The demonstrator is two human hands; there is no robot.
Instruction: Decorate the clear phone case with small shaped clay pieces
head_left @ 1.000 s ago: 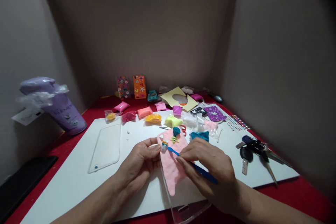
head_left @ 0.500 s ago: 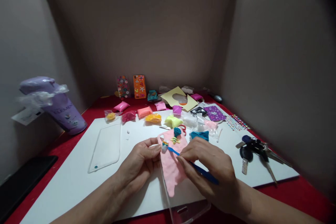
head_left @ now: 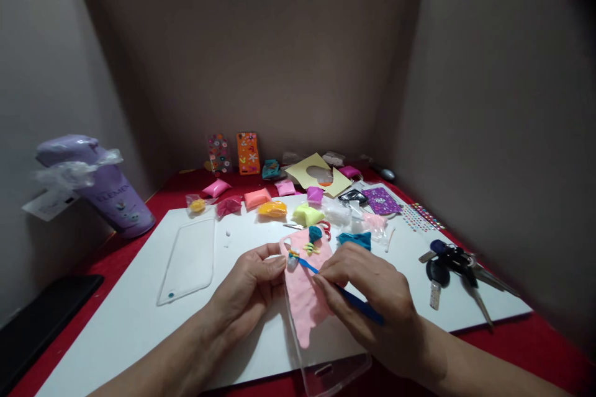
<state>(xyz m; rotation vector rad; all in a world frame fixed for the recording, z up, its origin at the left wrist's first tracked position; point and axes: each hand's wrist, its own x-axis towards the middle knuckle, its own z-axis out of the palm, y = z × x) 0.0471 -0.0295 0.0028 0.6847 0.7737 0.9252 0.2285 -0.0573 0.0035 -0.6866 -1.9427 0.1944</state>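
The left hand (head_left: 255, 279) pinches the edge of a clear phone case (head_left: 335, 375) partly covered in pink clay (head_left: 305, 304), held above the white board (head_left: 135, 335). The right hand (head_left: 372, 298) grips a blue tool (head_left: 356, 304), its tip at a small white figure (head_left: 293, 260) on the clay. Beyond lie colourful clay packets (head_left: 272, 209); keys (head_left: 437, 273) lie to the right.

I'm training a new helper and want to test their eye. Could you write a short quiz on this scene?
1. What colour is the clay layer on the clear plastic phone case in the left hand?
A) green B) pink C) black
2. True or false: the orange rectangular flower-decorated case is left of the pale yellow card with a hole.
3. Fill in: the right hand holds a slim ____ tool.
Key: 1 B; 2 true; 3 blue.
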